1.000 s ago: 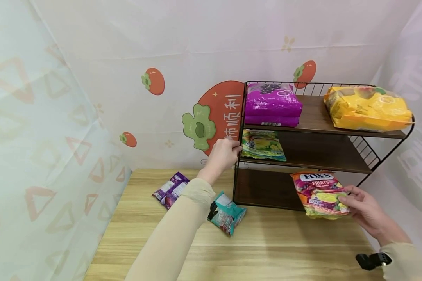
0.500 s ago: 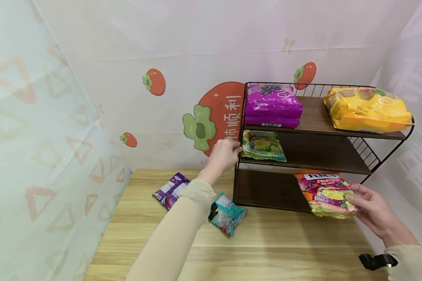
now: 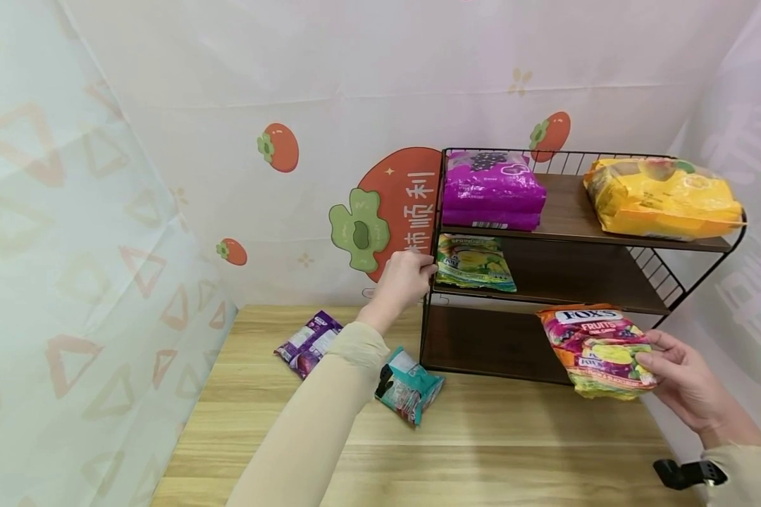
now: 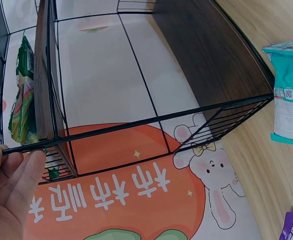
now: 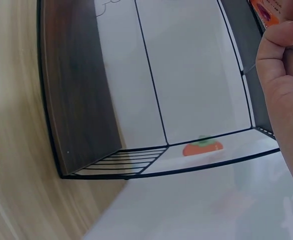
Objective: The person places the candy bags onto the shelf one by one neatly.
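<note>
Wood surface below, rack gripped by curled fingers of the left hand; Fox's candy bag, edge-pinched by the right hand, is probably best levelled tbh.

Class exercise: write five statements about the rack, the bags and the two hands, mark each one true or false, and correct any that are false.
1. The right hand holds a Fox's candy bag. True.
2. A teal bag and a purple packet lie on the table. True.
3. The left hand holds the teal bag. False: it grips the black wire frame of the rack.
4. The green bag lies on the bottom shelf. False: it lies on the middle shelf.
5. The yellow bag sits on the top shelf. True.
</note>
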`<state>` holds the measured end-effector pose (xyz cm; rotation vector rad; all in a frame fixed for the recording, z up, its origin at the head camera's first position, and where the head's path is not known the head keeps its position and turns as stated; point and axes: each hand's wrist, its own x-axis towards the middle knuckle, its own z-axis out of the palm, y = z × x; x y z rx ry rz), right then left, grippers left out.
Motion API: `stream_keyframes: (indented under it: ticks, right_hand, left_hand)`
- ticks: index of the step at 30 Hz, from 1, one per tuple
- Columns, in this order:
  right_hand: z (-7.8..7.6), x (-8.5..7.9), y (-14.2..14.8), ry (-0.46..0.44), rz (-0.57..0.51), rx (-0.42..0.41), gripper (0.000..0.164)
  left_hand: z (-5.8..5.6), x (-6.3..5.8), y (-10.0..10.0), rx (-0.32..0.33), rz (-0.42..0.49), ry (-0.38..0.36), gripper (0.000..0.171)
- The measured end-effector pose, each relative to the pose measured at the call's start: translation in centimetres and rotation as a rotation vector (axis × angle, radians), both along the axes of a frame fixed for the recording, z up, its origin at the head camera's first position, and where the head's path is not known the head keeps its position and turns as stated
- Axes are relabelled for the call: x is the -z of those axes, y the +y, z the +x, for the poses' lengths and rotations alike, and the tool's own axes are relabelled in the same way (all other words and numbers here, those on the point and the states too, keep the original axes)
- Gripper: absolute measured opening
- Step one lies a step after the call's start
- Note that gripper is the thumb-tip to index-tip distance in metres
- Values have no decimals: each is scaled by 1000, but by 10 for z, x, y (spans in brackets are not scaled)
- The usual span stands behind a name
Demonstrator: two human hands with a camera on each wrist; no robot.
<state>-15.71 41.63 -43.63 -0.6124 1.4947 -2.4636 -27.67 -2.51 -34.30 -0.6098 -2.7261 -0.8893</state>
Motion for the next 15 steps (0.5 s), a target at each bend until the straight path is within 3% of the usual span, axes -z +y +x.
stream_keyframes:
  ticks: [9, 15]
  right_hand:
    - [-3, -1, 4, 42, -149, -17, 45]
    - [-6, -3, 6, 58, -157, 46, 42]
  left_hand:
    - [0, 0, 1, 1, -7, 4, 25]
    - [0, 0, 1, 0, -12, 12, 24]
